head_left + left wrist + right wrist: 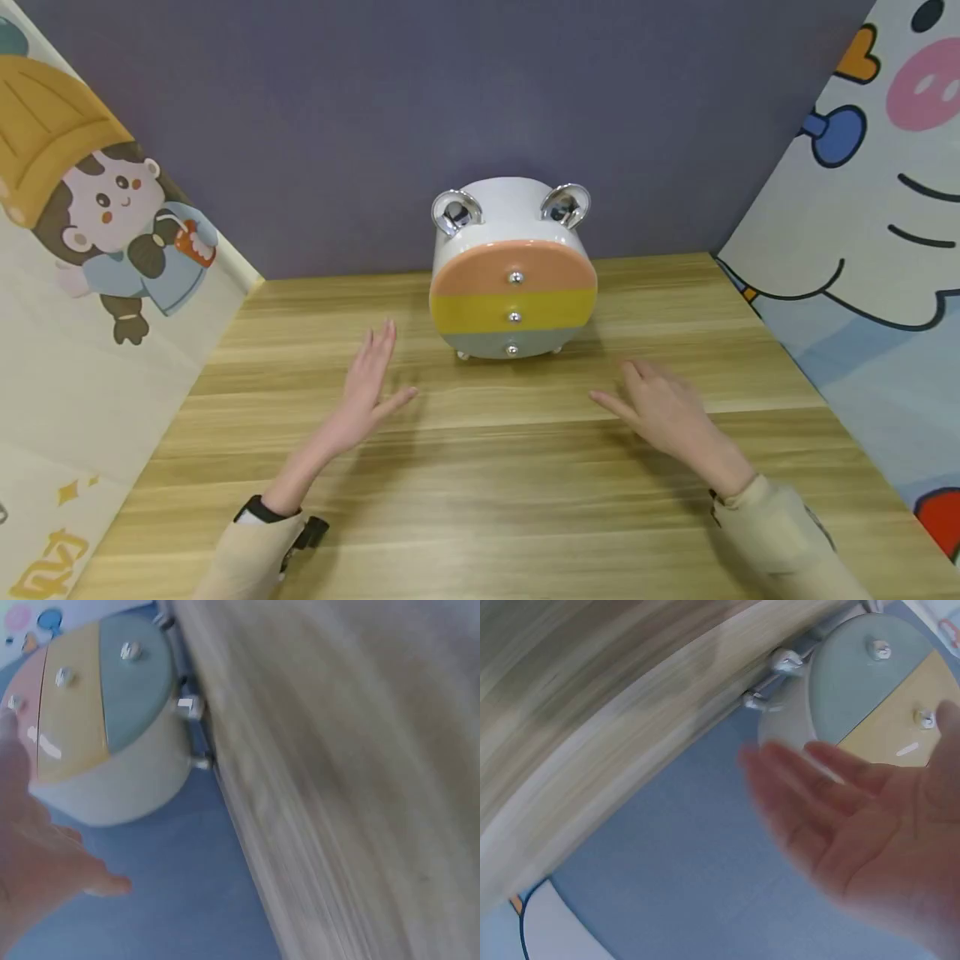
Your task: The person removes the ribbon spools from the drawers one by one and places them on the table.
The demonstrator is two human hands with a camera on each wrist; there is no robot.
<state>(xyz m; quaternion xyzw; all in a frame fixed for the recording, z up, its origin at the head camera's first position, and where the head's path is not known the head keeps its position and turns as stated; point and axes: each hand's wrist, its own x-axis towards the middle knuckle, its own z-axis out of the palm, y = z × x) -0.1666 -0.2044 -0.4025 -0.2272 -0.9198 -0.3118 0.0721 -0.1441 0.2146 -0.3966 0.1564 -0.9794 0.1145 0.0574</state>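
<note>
A small white drawer box (513,212) stands on little silver feet at the back of the table. Its rounded front has an orange, a yellow and a grey-green drawer, each with a silver knob, and two silver ring-shaped ears rise from its top. To the left of the box my left hand (367,386) hovers over the table with fingers extended and thumb spread. On the other side my right hand (663,408) is held above the wood, thumb pointing at the box; the right wrist view shows its palm and loosely extended fingers. Neither hand touches the box.
The wood-grain table (480,500) runs back to a dark blue-grey wall (375,125). Cartoon-printed panels (90,375) flank it at the left and right. A wrist strap with a black device (309,533) sits on the left sleeve.
</note>
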